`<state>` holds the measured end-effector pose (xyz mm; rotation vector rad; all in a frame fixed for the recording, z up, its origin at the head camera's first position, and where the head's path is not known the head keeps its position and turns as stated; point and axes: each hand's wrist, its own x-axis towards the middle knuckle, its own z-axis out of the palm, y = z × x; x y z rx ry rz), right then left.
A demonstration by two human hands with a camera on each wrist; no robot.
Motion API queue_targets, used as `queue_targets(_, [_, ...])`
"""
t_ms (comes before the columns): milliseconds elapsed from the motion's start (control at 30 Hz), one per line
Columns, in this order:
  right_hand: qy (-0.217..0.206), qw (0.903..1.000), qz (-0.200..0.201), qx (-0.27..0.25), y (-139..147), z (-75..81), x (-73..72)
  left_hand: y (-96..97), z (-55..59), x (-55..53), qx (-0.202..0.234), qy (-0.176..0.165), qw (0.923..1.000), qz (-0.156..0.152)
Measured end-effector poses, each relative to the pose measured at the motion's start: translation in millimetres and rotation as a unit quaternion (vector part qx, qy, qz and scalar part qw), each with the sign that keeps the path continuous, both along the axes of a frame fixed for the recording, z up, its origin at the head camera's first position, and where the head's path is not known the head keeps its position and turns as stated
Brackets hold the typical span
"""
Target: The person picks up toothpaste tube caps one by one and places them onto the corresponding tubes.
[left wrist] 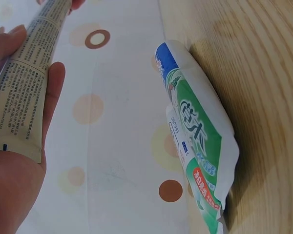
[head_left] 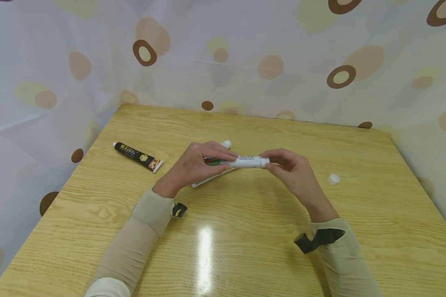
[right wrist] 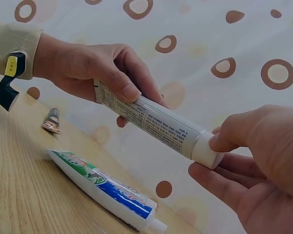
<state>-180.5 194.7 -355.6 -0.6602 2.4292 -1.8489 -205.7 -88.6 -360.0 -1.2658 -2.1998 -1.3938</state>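
A white tube (head_left: pixel 245 161) (right wrist: pixel 158 122) (left wrist: pixel 27 78) with small print is held level above the wooden table (head_left: pixel 245 247). My left hand (head_left: pixel 197 165) (right wrist: pixel 95 73) grips its flat tail end. My right hand (head_left: pixel 290 169) (right wrist: pixel 254 156) pinches the white cap (right wrist: pixel 207 150) at the other end with thumb and fingers. Under the hands a green, white and blue toothpaste tube (head_left: pixel 223 145) (right wrist: pixel 102 187) (left wrist: pixel 198 141) lies flat on the table.
A black tube (head_left: pixel 137 156) (right wrist: pixel 52 120) lies at the table's left. A loose white cap (head_left: pixel 333 179) sits to the right of my right hand. A spotted curtain (head_left: pixel 245 53) hangs close behind the table's far edge.
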Motion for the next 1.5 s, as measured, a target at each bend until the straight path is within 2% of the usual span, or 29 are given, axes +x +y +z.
queue_targets(267, [-0.005, 0.9998, -0.016, 0.012, 0.5, -0.1, -0.2, 0.1, -0.1, -1.0, -0.005, 0.008, 1.0, 0.0])
queue_targets(567, [-0.007, 0.9997, 0.015, -0.019, 0.3, -0.7, 0.3, -0.2, 0.3, -0.3, 0.0, 0.003, 1.0, -0.004])
queue_targets(800, [-0.011, 0.9999, -0.007, 0.003, -0.8, -1.1, -0.2, 0.4, 1.2, 0.4, -0.01, -0.001, 0.9999, -0.002])
queue_targets(1100, [-0.018, 0.9991, -0.021, 0.032, -0.1, -2.1, 0.0, 0.8, -0.2, -1.5, -0.024, 0.024, 0.9994, -0.008])
queue_targets(1500, [-0.044, 0.9963, -0.053, 0.053, -2.9, -1.4, -0.2, 1.2, -0.9, -0.9, -0.039, 0.032, 0.9987, -0.012])
